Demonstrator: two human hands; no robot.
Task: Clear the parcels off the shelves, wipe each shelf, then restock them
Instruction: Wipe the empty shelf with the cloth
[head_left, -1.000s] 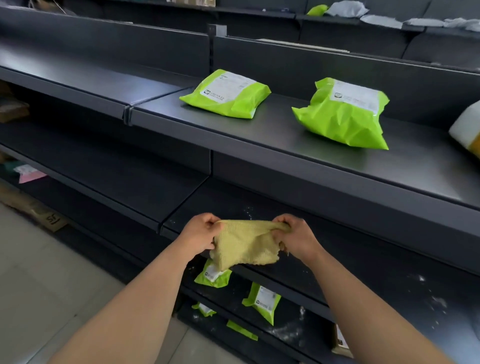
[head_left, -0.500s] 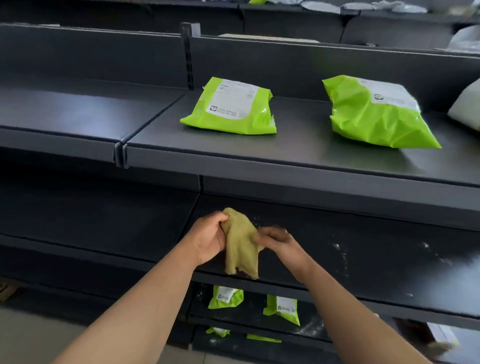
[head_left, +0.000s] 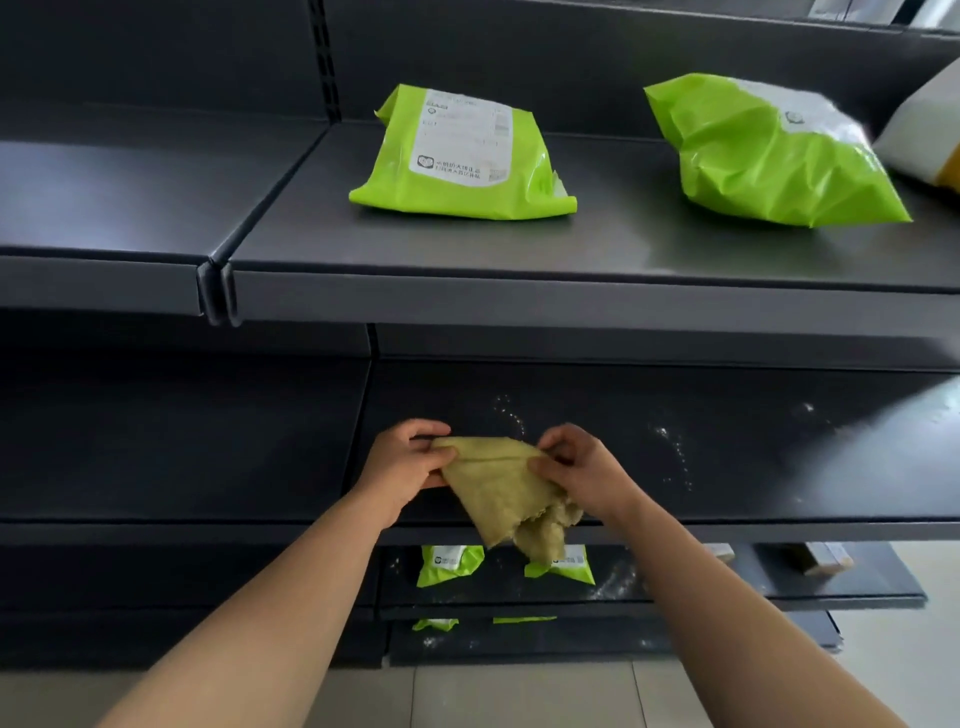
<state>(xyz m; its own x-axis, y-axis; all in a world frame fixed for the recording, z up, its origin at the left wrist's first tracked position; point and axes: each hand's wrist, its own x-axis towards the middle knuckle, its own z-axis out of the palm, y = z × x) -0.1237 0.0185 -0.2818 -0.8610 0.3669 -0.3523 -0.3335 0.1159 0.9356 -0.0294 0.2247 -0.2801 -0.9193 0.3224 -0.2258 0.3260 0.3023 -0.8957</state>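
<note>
left hand (head_left: 402, 467) + right hand (head_left: 582, 467) pinch cloth (head_left: 501, 488) at dusty middle shelf (head_left: 727, 441) | upper shelf (head_left: 571, 249): two green parcels (head_left: 457, 156), far | lower shelf (head_left: 831, 577): green parcels (head_left: 449, 564)

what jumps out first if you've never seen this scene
The flat green parcel and the crumpled green parcel glow bright, lying apart on the dark upper shelf. Lower down, the left hand and right hand pinch a yellowish cloth in front of the middle shelf, which is dotted with white specks.
</note>
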